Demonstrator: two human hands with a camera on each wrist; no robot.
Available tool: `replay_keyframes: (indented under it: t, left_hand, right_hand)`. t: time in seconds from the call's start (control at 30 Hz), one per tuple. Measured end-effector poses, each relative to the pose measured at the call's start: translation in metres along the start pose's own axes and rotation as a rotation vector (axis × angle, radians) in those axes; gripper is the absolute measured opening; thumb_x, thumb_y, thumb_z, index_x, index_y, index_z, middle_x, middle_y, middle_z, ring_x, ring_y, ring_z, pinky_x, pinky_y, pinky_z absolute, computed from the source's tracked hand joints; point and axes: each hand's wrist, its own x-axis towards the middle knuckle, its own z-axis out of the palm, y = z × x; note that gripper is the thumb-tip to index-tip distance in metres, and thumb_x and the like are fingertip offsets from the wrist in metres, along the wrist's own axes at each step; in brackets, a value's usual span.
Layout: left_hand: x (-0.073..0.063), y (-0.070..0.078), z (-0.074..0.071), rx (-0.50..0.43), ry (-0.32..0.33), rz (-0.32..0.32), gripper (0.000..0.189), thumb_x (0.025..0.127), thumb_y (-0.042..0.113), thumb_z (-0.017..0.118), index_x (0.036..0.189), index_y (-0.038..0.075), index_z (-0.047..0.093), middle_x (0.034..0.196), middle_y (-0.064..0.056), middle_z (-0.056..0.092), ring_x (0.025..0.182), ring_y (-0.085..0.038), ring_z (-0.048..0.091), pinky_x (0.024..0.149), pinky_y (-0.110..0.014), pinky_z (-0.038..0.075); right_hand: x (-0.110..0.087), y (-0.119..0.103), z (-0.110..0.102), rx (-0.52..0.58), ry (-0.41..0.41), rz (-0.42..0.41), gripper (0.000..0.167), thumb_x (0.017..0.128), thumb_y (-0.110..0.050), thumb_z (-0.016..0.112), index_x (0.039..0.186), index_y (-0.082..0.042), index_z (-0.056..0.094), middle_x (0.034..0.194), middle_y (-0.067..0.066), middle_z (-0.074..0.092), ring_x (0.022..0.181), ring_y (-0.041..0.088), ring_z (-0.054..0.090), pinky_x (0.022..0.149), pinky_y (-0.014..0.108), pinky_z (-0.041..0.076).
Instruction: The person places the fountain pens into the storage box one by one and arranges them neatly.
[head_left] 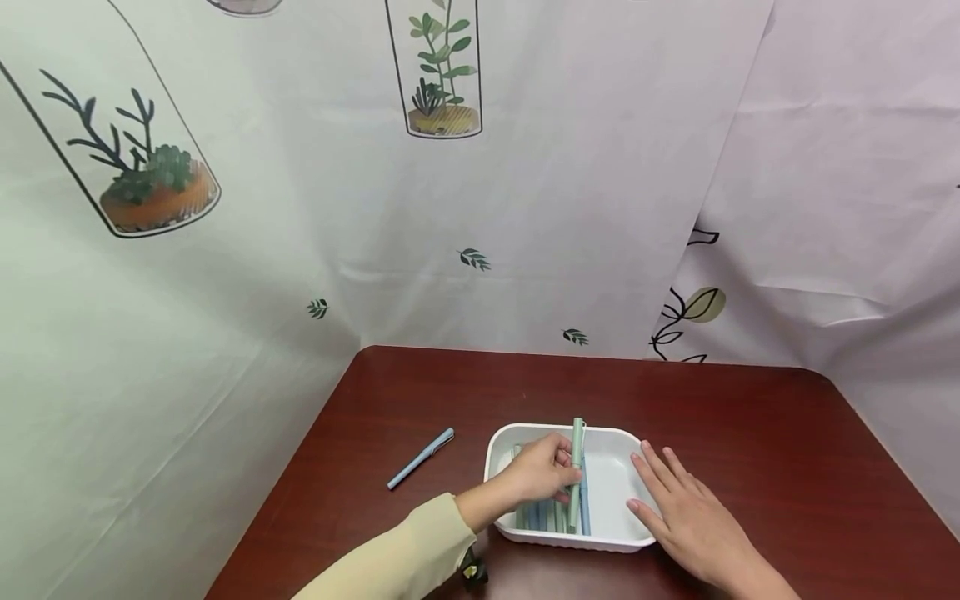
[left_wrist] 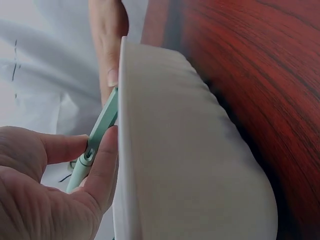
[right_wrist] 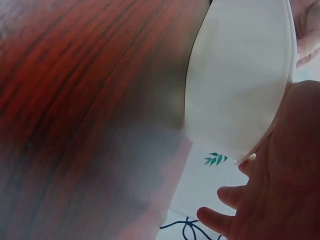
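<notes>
My left hand (head_left: 542, 469) pinches a light green pen (head_left: 576, 479) between thumb and fingers, over the white tray (head_left: 618, 500). In the left wrist view the green pen (left_wrist: 102, 125) slants past the tray's rim, its lower part hidden behind the wall. Several green and blue pens lie side by side in the tray's left half, partly covered by the left hand; one blue pen (head_left: 586, 500) shows just right of the held one. My right hand (head_left: 693, 521), fingers spread and straight, rests against the tray's right rim. The right wrist view shows that hand (right_wrist: 280, 190) beside the tray wall.
A blue pen (head_left: 421, 458) with a clip lies slanted on the dark red table (head_left: 450, 383), left of the tray. Near the left sleeve's cuff sits a small dark object (head_left: 473, 571). A white patterned cloth (head_left: 570, 208) hangs behind the table.
</notes>
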Motion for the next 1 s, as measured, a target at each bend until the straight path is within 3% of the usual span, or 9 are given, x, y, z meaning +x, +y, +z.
replay_keyframes:
  t: [0.23, 0.47, 0.57, 0.87, 1.0]
  left_hand:
    - [0.009, 0.001, 0.010, 0.019, -0.027, -0.034, 0.024, 0.089, -0.003, 0.071, 0.108, -0.002, 0.056, 0.081, -0.002, 0.059, 0.057, -0.018, 0.067, 0.054, -0.033, 0.060]
    - [0.015, 0.003, 0.023, 0.108, -0.048, -0.055, 0.027, 0.089, -0.003, 0.072, 0.109, -0.003, 0.054, 0.077, -0.001, 0.058, 0.059, -0.033, 0.072, 0.051, -0.032, 0.059]
    - [0.017, 0.006, 0.029, 0.131, -0.051, -0.081, 0.028, 0.089, -0.003, 0.072, 0.109, -0.002, 0.054, 0.078, -0.001, 0.058, 0.057, -0.029, 0.072, 0.050, -0.029, 0.058]
    - [0.022, 0.011, 0.048, 0.031, -0.027, -0.139, 0.026, 0.088, -0.009, 0.069, 0.105, -0.001, 0.051, 0.081, -0.007, 0.055, 0.058, -0.024, 0.068, 0.053, -0.031, 0.059]
    - [0.022, 0.007, 0.053, 0.050, -0.026, -0.156, 0.024, 0.088, -0.007, 0.069, 0.101, 0.001, 0.050, 0.074, -0.008, 0.058, 0.056, -0.025, 0.068, 0.053, -0.032, 0.059]
  right_hand:
    - [0.000, 0.001, 0.001, -0.014, 0.020, -0.013, 0.066, 0.099, -0.051, 0.058, 0.152, -0.012, 0.048, 0.161, 0.013, 0.039, 0.144, 0.044, 0.038, 0.104, 0.063, 0.042]
    - [-0.001, 0.002, 0.004, -0.034, 0.052, -0.040, 0.065, 0.098, -0.049, 0.060, 0.151, -0.012, 0.050, 0.159, 0.013, 0.041, 0.142, 0.043, 0.042, 0.102, 0.061, 0.044]
    - [-0.001, 0.002, 0.004, -0.041, 0.059, -0.045, 0.066, 0.098, -0.049, 0.061, 0.151, -0.012, 0.050, 0.159, 0.014, 0.042, 0.141, 0.043, 0.043, 0.102, 0.061, 0.044]
    - [-0.001, 0.003, 0.005, -0.015, 0.072, -0.045, 0.067, 0.099, -0.049, 0.060, 0.151, -0.010, 0.048, 0.159, 0.015, 0.041, 0.143, 0.042, 0.040, 0.103, 0.060, 0.044]
    - [-0.003, 0.003, 0.007, 0.002, 0.071, -0.046, 0.066, 0.100, -0.050, 0.058, 0.152, -0.010, 0.048, 0.160, 0.014, 0.039, 0.145, 0.040, 0.038, 0.105, 0.058, 0.043]
